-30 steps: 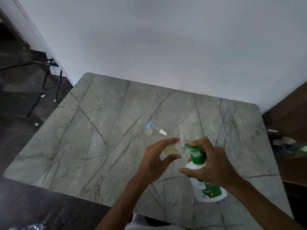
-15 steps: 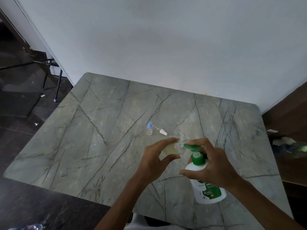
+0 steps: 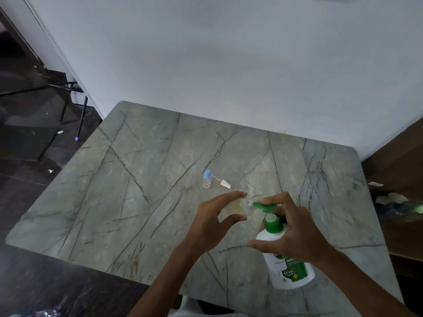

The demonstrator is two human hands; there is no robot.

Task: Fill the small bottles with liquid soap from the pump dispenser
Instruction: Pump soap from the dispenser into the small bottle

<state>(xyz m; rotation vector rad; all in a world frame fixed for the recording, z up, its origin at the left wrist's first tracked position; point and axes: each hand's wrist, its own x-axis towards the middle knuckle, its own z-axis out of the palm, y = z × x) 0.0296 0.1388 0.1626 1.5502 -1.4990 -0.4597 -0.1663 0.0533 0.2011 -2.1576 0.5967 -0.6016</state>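
Green and white, the dispenser point(image 3: 288, 268) stands at the near right of the table point(image 3: 137, 202), tipped a little to the left. The right hand point(image 3: 295, 234) grasps it: thumb hooked round the white body, forefinger laid over the green pump head, the other fingers curled behind the neck. Its nozzle point(image 3: 263, 205) points left, straight at the mouth of a clear bottle point(image 3: 240, 205), and the two look to be touching or all but.

The left hand point(image 3: 212, 223) pinches that bottle between forefinger above and thumb below, holding it on its side above the table, just left of the nozzle.

As I judge it, filling is midway. A pale yellow tint shows in the bottle's body, most likely soap already in, yet it seems well short of full, so more strokes of the pump are needed and then closing. A loose white sprayer point(image 3: 225, 184) with its thin tube lies on the table just beyond the hands, probably this bottle's top.

Touching the tube's far end or nearly so, a capped bottle point(image 3: 206, 181) stands upright with a blue top on. It looks clear; whether it holds soap I cannot tell. The dispenser's walls are opaque, so its level is hidden
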